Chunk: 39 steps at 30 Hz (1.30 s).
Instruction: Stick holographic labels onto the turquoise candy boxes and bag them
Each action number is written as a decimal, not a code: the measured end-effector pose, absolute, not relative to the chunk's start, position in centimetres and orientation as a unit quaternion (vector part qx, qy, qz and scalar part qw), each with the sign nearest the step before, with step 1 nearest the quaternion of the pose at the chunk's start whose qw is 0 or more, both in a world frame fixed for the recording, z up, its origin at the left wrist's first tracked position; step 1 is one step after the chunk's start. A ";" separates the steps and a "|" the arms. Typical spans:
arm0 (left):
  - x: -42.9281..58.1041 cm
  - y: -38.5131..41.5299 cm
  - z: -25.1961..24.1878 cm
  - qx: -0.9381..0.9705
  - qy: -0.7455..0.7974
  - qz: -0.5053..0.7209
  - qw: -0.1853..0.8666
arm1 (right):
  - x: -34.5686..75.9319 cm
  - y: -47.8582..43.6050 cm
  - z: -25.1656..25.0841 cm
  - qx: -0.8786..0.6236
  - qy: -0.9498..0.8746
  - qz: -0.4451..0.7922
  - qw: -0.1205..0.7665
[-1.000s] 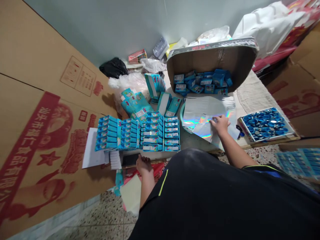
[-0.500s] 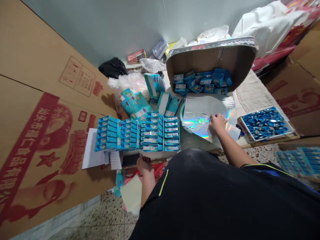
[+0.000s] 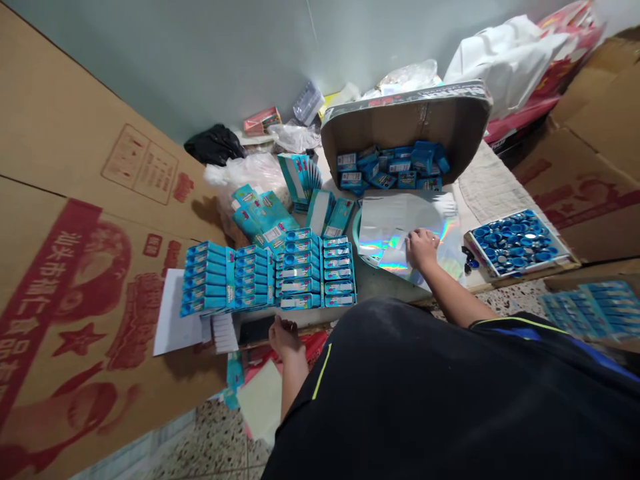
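Silvery sheets (image 3: 383, 217) lie on the desk (image 3: 373, 288) just in front of an open carton (image 3: 453, 117), smooth and glossy, pale grey across the far part, with rainbow streaks nearer me. A pale green curved rim (image 3: 356, 233) peeks out at their left. The right hand (image 3: 423, 249) bends its fingers down onto them; I can't tell if it pinches one. The left hand (image 3: 287, 338) curls loosely at the desk's front edge, its grip unclear.
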State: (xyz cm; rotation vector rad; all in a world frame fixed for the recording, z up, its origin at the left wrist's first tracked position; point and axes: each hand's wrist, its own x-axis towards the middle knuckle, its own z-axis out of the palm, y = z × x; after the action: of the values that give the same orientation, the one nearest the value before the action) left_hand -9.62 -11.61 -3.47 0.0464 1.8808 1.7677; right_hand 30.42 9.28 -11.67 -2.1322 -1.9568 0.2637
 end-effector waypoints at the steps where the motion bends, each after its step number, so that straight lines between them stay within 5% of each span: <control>1: -9.5 -11.5 -3.4 0.002 0.698 0.662 0.272 | 30.4 9.3 -11.7 -0.727 -0.670 0.093 0.115; 39: -10.2 -11.6 -3.8 -0.035 0.702 0.662 0.260 | 31.2 10.8 -12.5 -0.746 -0.638 0.130 0.141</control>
State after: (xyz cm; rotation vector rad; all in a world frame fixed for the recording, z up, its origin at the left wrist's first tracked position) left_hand -10.24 -11.57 -3.80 -0.0961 1.9018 1.7936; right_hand 31.21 10.76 -12.47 -2.1535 -1.8412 0.3739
